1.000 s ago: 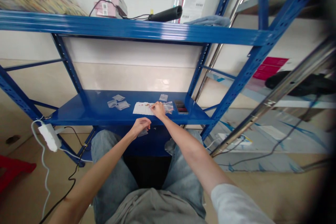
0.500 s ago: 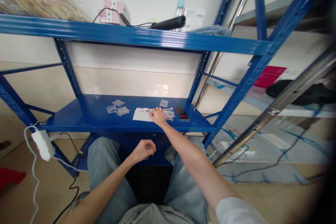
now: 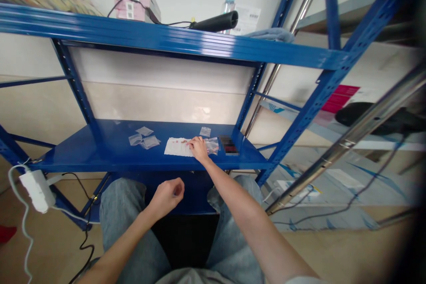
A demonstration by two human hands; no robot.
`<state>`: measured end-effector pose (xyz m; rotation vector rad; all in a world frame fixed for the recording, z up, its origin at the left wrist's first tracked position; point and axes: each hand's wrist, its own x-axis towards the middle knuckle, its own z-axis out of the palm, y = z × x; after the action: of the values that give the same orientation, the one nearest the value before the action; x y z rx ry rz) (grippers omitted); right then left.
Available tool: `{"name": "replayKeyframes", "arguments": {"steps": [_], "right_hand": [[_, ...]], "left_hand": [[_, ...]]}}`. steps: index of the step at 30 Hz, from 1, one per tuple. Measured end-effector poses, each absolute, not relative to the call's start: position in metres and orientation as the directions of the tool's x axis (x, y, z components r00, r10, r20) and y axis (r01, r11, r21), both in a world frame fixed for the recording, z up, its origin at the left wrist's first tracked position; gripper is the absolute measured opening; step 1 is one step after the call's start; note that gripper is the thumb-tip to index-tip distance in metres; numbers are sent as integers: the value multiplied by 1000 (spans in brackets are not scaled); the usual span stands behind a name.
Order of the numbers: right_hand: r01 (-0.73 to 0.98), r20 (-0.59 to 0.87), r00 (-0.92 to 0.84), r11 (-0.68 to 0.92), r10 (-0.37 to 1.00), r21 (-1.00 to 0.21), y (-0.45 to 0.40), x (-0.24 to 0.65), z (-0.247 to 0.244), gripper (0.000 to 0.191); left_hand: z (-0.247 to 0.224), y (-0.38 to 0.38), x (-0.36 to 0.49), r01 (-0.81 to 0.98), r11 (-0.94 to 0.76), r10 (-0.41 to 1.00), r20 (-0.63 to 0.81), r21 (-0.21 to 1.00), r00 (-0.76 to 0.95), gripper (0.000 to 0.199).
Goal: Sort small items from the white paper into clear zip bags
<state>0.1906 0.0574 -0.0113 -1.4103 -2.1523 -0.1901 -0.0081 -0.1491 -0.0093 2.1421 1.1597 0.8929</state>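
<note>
On the blue shelf, a white paper [image 3: 173,148] lies flat with several small reddish pieces [image 3: 184,141] on it, too tiny to name. My right hand [image 3: 199,148] rests over the paper's right end, fingertips bent down together among those pieces. Whatever sits between these fingertips is hidden. Just right of that hand is a clear plastic bag [image 3: 212,144] with reddish contents. My left hand [image 3: 171,194] hovers above my lap, in front of the shelf edge, its fingers curled round into a loop. What it may hold does not show clearly.
Several clear zip bags [image 3: 150,142] lie left on the shelf [image 3: 109,153], and another small bag [image 3: 205,132] lies behind my right hand. A dark blurred item [image 3: 229,145] is at right. An upper blue beam [image 3: 149,37] crosses ahead. A white power strip [image 3: 38,191] hangs at left.
The view has shifted slightly. My left hand has come up and a little left, nearer to me. The right hand stays at the paper's right end.
</note>
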Motion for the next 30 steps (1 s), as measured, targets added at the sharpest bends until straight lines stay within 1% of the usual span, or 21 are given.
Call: {"name": "replayKeyframes", "arguments": {"steps": [2,4,5,7,9,12,14,20,22,27,30], "right_hand": [[877,536,-307,453,786,-162,58,190,-12,22],[878,546,-301,451,782,-161,58,189,-12,22],[877,547,-302,452,781,-162,58,188,-11,22],[868,540,-317,468,780,-167,58,188,-11,23],[851,522,-345,495,780,-176,59,189,-11,24],[833,507,-359,514,783,-205,63,190,-13,23],[826,522,-349,518,779,-221,68,190,-14,22],[830,543,-297,493,786,-260,79,184,-16,14],[825,540,-269,480,798,-298,79,181,-15,12],[743,567,-196,498,800,-447,73,178,-2,10],[684,634,-89,510,768,-521,60,175,14,10]], "left_hand": [[-4,-153,-12,620,-554,832,337,555,441,11],[1,-155,-14,692,-579,815,340,431,470,11],[3,-156,-14,712,-582,812,335,393,478,11],[4,-156,-13,731,-583,810,326,354,488,12],[3,-157,-13,726,-583,811,308,364,497,11],[-4,-164,-17,709,-551,834,269,440,481,11],[-10,-173,-23,706,-531,846,249,469,471,11],[-14,-191,-42,726,-526,851,266,443,453,11],[-13,-190,-44,740,-520,854,271,427,444,10],[-15,-188,-44,739,-548,836,281,392,470,10],[-19,-186,-43,755,-529,847,290,388,445,10]]}}
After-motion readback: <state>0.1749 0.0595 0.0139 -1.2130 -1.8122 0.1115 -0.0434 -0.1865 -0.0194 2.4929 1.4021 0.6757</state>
